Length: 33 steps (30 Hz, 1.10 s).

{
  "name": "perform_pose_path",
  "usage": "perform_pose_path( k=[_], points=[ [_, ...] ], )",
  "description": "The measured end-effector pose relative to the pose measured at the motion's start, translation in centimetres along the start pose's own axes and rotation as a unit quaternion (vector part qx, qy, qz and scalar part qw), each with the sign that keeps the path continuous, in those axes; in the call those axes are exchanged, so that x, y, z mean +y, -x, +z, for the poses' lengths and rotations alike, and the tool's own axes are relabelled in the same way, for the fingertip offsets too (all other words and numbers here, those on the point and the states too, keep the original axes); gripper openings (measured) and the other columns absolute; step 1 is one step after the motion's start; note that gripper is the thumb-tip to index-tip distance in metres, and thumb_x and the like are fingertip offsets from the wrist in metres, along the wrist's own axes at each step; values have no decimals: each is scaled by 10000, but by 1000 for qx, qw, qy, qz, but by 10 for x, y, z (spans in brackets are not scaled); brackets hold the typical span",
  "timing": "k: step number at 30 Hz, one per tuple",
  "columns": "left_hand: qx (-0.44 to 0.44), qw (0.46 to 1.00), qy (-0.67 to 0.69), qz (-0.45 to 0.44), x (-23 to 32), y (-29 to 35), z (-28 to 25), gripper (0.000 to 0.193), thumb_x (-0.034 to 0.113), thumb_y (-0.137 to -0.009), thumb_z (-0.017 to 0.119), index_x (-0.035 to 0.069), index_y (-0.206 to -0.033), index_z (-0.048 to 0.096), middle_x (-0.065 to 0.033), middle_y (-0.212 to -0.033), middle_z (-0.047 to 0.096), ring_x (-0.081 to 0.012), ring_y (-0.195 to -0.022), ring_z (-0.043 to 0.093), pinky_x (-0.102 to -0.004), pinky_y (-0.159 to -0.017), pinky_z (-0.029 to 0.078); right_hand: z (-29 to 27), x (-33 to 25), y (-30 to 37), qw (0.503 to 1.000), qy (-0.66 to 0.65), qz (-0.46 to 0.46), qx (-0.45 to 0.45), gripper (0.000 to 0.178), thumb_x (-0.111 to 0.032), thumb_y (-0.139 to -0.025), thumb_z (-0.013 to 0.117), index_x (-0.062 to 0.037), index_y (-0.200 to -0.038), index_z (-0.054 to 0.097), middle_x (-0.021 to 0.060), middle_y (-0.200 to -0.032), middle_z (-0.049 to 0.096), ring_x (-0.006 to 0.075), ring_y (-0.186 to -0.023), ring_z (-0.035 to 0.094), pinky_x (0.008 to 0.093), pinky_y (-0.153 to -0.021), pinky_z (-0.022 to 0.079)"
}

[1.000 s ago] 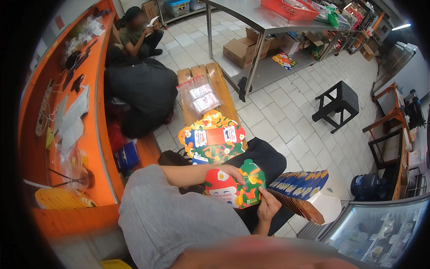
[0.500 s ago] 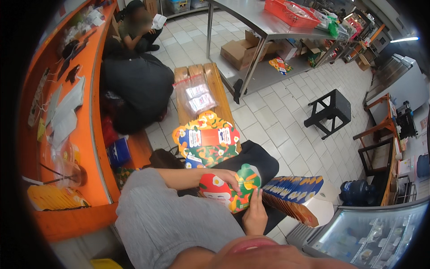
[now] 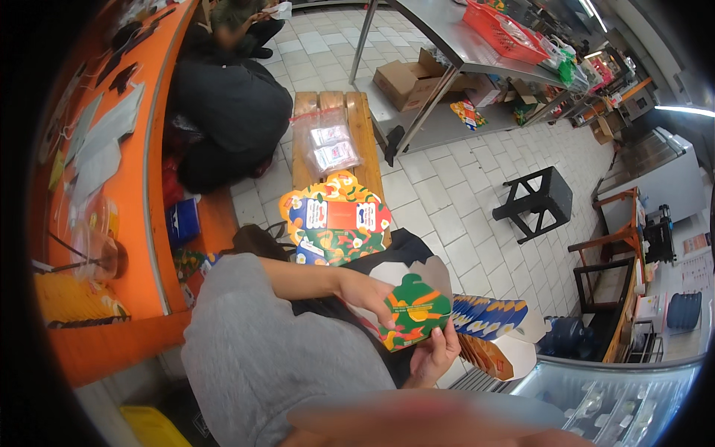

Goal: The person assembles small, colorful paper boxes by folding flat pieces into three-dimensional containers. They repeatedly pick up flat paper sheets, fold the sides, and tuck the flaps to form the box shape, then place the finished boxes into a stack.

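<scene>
A printed cardboard food box [image 3: 418,309], green with orange and red shapes, is held over my lap, its white-lined flaps standing up at the far side. My left hand [image 3: 366,296] reaches in from the left, its fingers bent over the left edge of the green panel. Gripping the lower right corner is my right hand [image 3: 436,357], its thumb on the panel and other fingers partly hidden behind. Just right of it stands a row of nested blue and brown boxes [image 3: 488,328]. Flat colourful box blanks [image 3: 339,220] lie beyond my lap on a wooden bench [image 3: 307,104].
A clear bag of white packets [image 3: 328,145] lies on the bench. An orange counter [image 3: 153,149] runs along the left, with a crouching person in dark clothes [image 3: 231,112] beside it. A black stool [image 3: 542,201], steel table [image 3: 439,37] and glass-topped chiller [image 3: 611,402] stand rightward.
The folded box has opened out, its white inner flaps now showing. My left hand has shifted left, and my right hand has moved to the box's lower right corner. The view has tilted slightly.
</scene>
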<state>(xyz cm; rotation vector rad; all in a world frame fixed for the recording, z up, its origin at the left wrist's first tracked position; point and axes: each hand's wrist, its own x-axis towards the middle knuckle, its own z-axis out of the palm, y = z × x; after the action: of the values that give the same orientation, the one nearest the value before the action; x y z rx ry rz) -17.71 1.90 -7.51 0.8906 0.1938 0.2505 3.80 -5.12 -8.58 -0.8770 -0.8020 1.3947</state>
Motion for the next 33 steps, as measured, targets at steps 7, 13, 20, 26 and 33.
perform_pose_path(
  k=[7, 13, 20, 26, 33],
  points=[
    [-101, 969, 140, 175, -31, -5, -31, 841, 327, -762, 738, 36, -1397, 269, -154, -1390, 375, -261, -1249, 409, -401, -1026, 342, 41, -7, -14, 934, 235, -250, -95, 155, -128, -798, 673, -11, -901, 671, 289, -1273, 488, 442, -1243, 410, 499, -1020, 338],
    [297, 952, 9, 78, -11, 20, -62, 583, 454, -888, 529, 19, -1269, 450, -150, -1193, 565, -224, -1120, 536, -336, -931, 424, 64, 13, -25, 775, 501, -241, -299, 93, -143, -725, 703, -118, -812, 725, -5, -909, 696, 256, -1119, 554, 519, -1070, 220],
    [333, 837, -431, 49, 12, 26, -57, 513, 223, -873, 616, -13, -1279, 412, -165, -1104, 591, -207, -1005, 578, -324, -859, 465, 32, 46, -35, 970, 168, -167, -49, 155, -13, -749, 631, 21, -897, 662, 156, -1015, 659, 276, -1046, 599, 431, -987, 374],
    [176, 954, -232, 67, -6, 3, -47, 367, 117, -876, 602, -7, -1206, 497, -96, -1074, 595, -177, -1029, 571, -304, -885, 458, 17, 34, -63, 827, 449, -280, -193, 347, -45, -712, 702, -22, -1054, 648, 197, -1175, 591, 353, -1058, 570, 390, -933, 419],
    [-13, 997, 66, 40, -19, 3, -24, 563, 9, -778, 608, -35, -1311, 434, -110, -1317, 484, -176, -1233, 429, -312, -1037, 308, 15, 12, -47, 855, 386, -300, -172, 351, 4, -612, 707, 18, -960, 672, 168, -953, 674, 322, -899, 643, 378, -816, 488]
  ],
)
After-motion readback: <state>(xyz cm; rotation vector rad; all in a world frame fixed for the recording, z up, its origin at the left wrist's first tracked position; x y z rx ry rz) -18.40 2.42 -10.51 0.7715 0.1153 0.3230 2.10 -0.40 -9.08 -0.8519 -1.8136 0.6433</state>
